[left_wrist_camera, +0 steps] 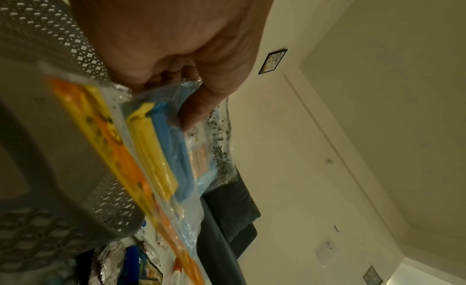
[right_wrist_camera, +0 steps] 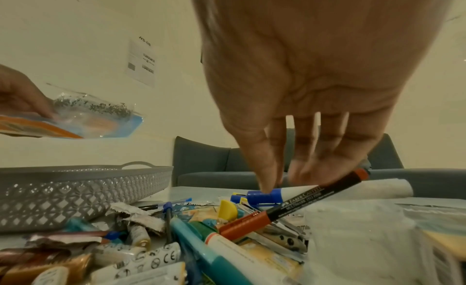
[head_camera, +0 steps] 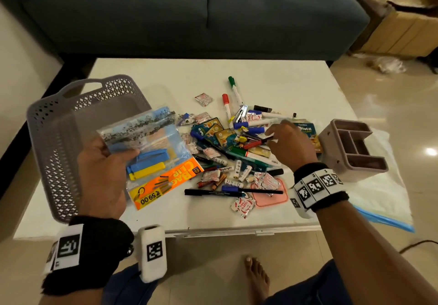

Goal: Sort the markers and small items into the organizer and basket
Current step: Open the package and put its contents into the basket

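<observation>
**Left hand holds bag-clip packet over basket; right hand reaching into marker pile**

Left hand (head_camera: 104, 174): thumb on top, fingers under, gripping a clear packet of bag clips (head_camera: 151, 160), with a second clear pouch seemingly stacked beneath it. The packet hangs above the near right edge of the grey basket (head_camera: 47, 138), not yet inside. Judged light and floppy: the film bends and looks slick, while the blue and yellow clips inside are rigid. Best held across the clips, as now, not by loose film.

Right hand (right_wrist_camera: 302, 110): palm down over the pile (head_camera: 237, 148) at the worktop (head_camera: 296, 86) centre, fingers extended and slightly bent, fingertips (right_wrist_camera: 267, 183) at a blue-capped marker (right_wrist_camera: 277, 195). A brown-banded black pen (right_wrist_camera: 297, 207) lies tilted just under the fingers. No closed grip is visible, so I read the hand as open and touching.

Markers: stiff, light, smooth barrels, likely to roll. Pinch mid-barrel, clear of the cap. Neighbours overlap, so lifting one may drag others.

Organizer (head_camera: 355, 148) stands right of the pile, beside the right wrist; its compartments look empty.

Batteries and foil sachets lie loose at the pile's near edge.
</observation>
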